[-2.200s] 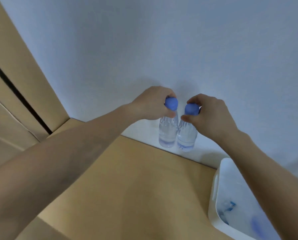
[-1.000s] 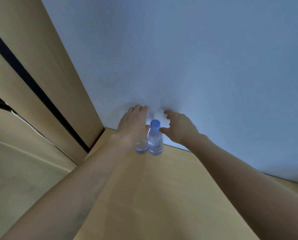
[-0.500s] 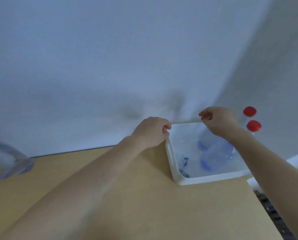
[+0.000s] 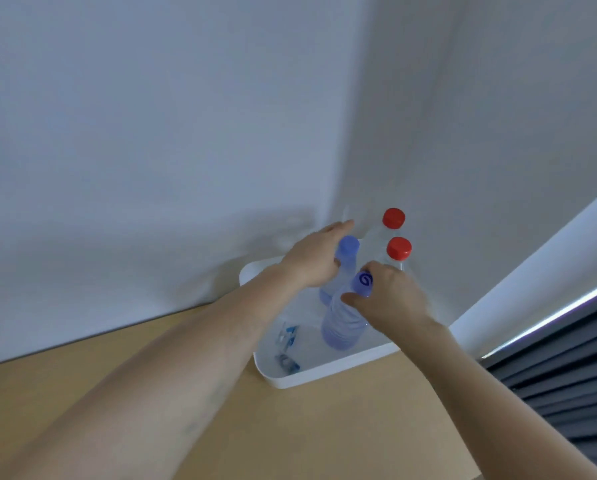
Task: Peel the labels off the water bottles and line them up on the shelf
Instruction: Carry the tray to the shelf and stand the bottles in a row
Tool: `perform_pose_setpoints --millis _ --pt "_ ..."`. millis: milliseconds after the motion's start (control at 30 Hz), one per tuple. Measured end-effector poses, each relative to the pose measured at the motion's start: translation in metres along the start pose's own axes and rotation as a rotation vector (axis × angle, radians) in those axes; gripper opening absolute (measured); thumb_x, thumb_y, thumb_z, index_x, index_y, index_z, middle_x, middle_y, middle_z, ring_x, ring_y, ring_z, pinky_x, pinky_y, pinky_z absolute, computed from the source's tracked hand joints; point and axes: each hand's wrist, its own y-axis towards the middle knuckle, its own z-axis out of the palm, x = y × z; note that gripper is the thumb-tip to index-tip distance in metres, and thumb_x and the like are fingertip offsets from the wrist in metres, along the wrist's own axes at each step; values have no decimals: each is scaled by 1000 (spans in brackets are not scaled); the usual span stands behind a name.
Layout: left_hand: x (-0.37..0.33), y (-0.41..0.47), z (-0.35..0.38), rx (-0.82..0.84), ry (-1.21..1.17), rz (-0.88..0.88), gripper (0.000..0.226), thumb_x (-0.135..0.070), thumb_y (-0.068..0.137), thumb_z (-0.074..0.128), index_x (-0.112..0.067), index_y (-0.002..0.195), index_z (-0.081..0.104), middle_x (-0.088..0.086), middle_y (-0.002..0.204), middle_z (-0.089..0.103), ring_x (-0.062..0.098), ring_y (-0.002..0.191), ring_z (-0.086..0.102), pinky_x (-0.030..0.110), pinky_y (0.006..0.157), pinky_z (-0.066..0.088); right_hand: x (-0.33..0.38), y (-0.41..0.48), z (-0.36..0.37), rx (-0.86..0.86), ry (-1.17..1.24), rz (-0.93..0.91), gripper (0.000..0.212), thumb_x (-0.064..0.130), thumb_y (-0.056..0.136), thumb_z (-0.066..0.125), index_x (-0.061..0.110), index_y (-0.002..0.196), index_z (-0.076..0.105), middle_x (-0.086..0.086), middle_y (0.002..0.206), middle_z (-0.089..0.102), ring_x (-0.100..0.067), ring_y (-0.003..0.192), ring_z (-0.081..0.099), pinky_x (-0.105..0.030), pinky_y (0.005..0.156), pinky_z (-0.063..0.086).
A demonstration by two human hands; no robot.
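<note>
A white tray (image 4: 328, 374) sits on the wooden shelf (image 4: 342, 431), pushed into the corner where the two pale walls meet, and everything else is placed around it. Inside the tray stand two blue-capped water bottles. The left hand (image 4: 311, 261) is wrapped around the farther blue-capped bottle (image 4: 347, 252), fingers curled behind its neck with the cap showing just past the thumb. The right hand (image 4: 390, 299) grips the nearer blue-capped bottle (image 4: 342, 323) at its top, thumb and fingers closed round the cap (a dark swirl mark shows on the cap's face). Both bottles look bare of labels, though the blur makes this hard to confirm. At the tray's far right side, against the wall, stand two red-capped bottles (image 4: 398, 249), one behind the other, just beside the right hand. On the tray floor near its front left corner lie some crumpled clear and blue scraps (image 4: 288, 348), possibly peeled labels. To the right of the tray, past the shelf edge, dark slats (image 4: 567, 358) run diagonally.
</note>
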Motion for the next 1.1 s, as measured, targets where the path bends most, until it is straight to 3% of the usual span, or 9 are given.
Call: perform_pose_setpoints --millis 133,267,567,700,867,1100 --pt "-10 20 3 102 230 80 58 -4 89 51 -20 143 37 5 147 42 29 128 45 40 102 41 -9 -9 8 -120 135 26 37 39 83 64 12 108 58 -7 105 58 -20 81 49 -27 67 33" --pt "-7 17 8 15 346 61 36 -14 89 56 -13 125 53 12 122 52 32 110 53 38 87 43 -12 -9 14 -153 254 5 35 32 81 68 9 106 61 -9 101 59 -23 83 55 -30 70 42" --pt "4 -27 -41 -148 139 37 33 -20 90 55 -15 123 55 11 116 55 27 106 52 28 85 37 10 -8 -4 -167 216 -113 31 31 83 67 8 103 60 -3 101 54 -27 87 59 -35 73 46" --pt "14 -63 -96 -207 162 30 33 -21 88 58 -18 120 56 7 113 60 20 95 50 23 77 32 54 -6 -38 -257 265 -297 29 27 81 70 8 102 62 2 92 49 -19 78 52 -27 69 37" --pt "47 -132 -174 -298 260 -93 33 -26 83 65 -23 115 61 1 115 65 21 97 55 27 82 40 143 -5 -61 -308 288 -582 28 25 80 70 11 103 64 4 92 49 -15 77 47 -17 68 28" --pt "153 -247 -226 -324 304 -379 33 -25 81 68 -22 113 62 3 112 65 17 91 50 30 84 42 279 -15 9 -63 297 -810 28 25 83 67 11 106 63 2 94 47 -18 85 50 -19 70 29"
